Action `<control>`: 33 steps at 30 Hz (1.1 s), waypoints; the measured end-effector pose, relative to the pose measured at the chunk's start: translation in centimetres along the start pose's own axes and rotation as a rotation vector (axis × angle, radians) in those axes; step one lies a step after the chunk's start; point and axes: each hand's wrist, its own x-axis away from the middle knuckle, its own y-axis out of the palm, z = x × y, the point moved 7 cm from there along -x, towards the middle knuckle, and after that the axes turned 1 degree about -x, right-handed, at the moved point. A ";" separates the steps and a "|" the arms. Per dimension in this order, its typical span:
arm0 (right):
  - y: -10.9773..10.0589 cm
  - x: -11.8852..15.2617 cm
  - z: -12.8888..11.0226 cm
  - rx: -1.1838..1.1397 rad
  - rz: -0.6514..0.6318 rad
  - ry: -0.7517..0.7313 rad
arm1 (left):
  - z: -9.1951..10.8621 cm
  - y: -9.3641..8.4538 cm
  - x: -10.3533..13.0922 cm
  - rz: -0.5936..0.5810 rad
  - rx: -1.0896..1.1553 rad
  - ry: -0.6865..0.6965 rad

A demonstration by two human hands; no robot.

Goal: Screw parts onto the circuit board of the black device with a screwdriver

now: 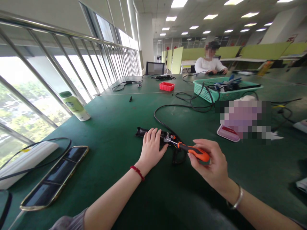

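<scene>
A black corded device [173, 152] lies on the green table with part of its inside exposed, showing small orange parts and wires. My left hand [151, 148] rests over its body, fingers across the top and thumb at the near side, holding it against the table. Between the thumb and fingers of my right hand [213, 159] is an orange and black screwdriver [195, 152]. Its shaft points left, and the tip reaches the exposed part beside my left thumb. The exact contact of the tip is too small to make out.
A black cable [163, 107] curves from the device toward a green basket [203, 90] of parts. Behind stands a red tray [167, 86]. At left are a bottle [76, 107] and a phone [56, 177]. A person [207, 64] sits across the table.
</scene>
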 end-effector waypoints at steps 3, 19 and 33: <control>0.1 -0.3 -0.3 0.024 -0.045 0.004 | 0.0 0.0 0.0 0.003 -0.001 0.001; 0.2 -0.3 -0.2 -0.001 -0.028 -0.005 | 0.0 0.1 0.0 -0.007 -0.006 -0.002; 0.3 -0.2 -0.3 -0.009 -0.029 -0.003 | -0.1 0.1 0.0 0.005 0.012 0.002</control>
